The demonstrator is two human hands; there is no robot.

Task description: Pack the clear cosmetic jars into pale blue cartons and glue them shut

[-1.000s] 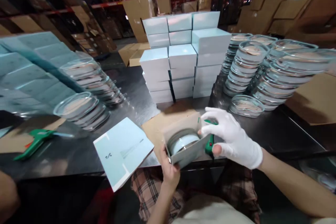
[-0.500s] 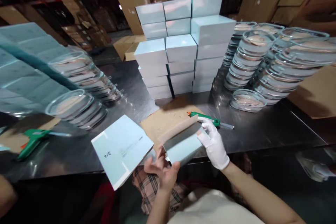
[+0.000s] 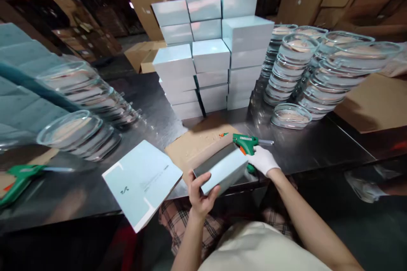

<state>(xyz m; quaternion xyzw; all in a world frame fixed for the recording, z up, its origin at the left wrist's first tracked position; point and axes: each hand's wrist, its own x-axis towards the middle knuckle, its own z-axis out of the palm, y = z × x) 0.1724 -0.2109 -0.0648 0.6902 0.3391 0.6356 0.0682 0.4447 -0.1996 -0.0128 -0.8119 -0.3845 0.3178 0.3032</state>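
Note:
My bare left hand (image 3: pixel 199 192) grips the near end of a pale blue box (image 3: pixel 222 168), which is closed and tilted over the table's front edge. My right hand (image 3: pixel 263 160), in a white glove, is closed on the handle of a green glue gun (image 3: pixel 245 142) just right of the box, nozzle pointing right. Both sit over a brown cardboard sheet (image 3: pixel 197 146). A flat unfolded pale blue box blank (image 3: pixel 143 182) lies to the left, overhanging the edge.
A stack of closed pale blue boxes (image 3: pixel 211 55) stands at mid-table. Stacks of clear glass dishes (image 3: pixel 318 72) fill the right, with one dish (image 3: pixel 291 115) apart; more glass dishes (image 3: pixel 79 131) lie left. A second green glue gun (image 3: pixel 19 178) lies far left. Metal table (image 3: pixel 318 152).
The box, open with a round item inside a second ago, is now closed. My right hand left the box flap and took hold of the glue gun lying on the table.

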